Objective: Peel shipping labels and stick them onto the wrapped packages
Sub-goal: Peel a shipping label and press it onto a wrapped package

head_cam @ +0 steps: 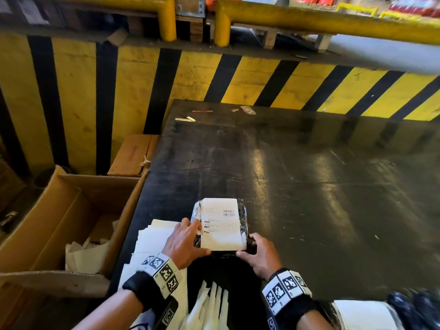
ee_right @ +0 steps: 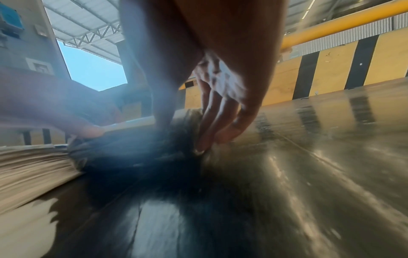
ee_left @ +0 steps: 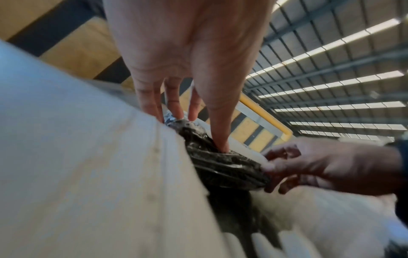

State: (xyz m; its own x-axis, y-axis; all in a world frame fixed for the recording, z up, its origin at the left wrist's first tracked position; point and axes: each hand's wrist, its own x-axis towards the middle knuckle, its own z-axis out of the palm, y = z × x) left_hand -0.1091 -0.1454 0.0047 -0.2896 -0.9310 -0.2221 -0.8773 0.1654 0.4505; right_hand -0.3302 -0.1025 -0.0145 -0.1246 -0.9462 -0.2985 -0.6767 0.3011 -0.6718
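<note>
A wrapped package [head_cam: 242, 217] in black film lies at the near edge of the black table [head_cam: 309, 186], with a white shipping label [head_cam: 221, 225] covering its top. My left hand [head_cam: 194, 236] presses its left side with straight fingers [ee_left: 174, 111], the thumb tip dug into the wrap [ee_left: 223, 146]. Thumb on top and fingers curled underneath, my right hand [head_cam: 247, 245] pinches the near right corner. In the left wrist view the right hand [ee_left: 276, 174] grips the end of the package [ee_left: 225, 167]. The right wrist view is blurred, and the package [ee_right: 132, 150] is a dark shape there.
A stack of label sheets [head_cam: 152, 241] lies left of the package, under my left wrist. Peeled backing strips [head_cam: 212, 306] sit at the near edge. An open cardboard box [head_cam: 71, 222] with paper scraps stands left of the table. Another labelled black package [head_cam: 416, 308] is at bottom right.
</note>
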